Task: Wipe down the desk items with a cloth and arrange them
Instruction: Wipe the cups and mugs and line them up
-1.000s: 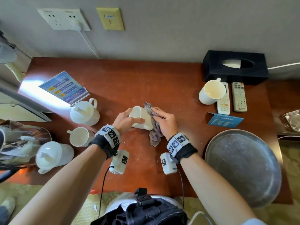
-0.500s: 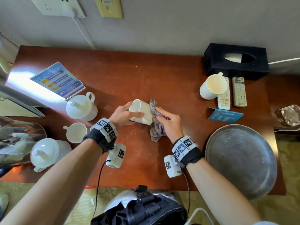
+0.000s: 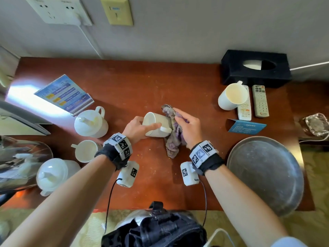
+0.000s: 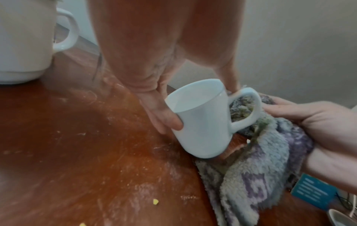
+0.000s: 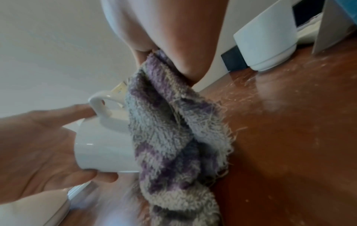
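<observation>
A white mug (image 3: 156,124) lies tilted on its side above the middle of the wooden desk (image 3: 142,86), its mouth facing left. My left hand (image 3: 140,128) grips it around the rim, thumb along the side near the handle (image 4: 249,110). My right hand (image 3: 187,127) holds a purple-and-white terry cloth (image 3: 173,134) pressed against the mug's base end. The cloth (image 5: 173,137) drapes down onto the desk. The mug (image 4: 201,119) and the cloth (image 4: 260,168) fill the left wrist view.
Two lidded white pots (image 3: 90,123) (image 3: 53,174) and an open cup (image 3: 85,150) stand at the left beside a blue leaflet (image 3: 64,95). At the right are another mug (image 3: 231,97), two remotes (image 3: 260,100), a black tissue box (image 3: 254,68), a blue card (image 3: 245,126) and a round metal tray (image 3: 265,173).
The mug has turned in my left hand, bringing its handle round toward me. My right hand has shifted the cloth along the mug's base end.
</observation>
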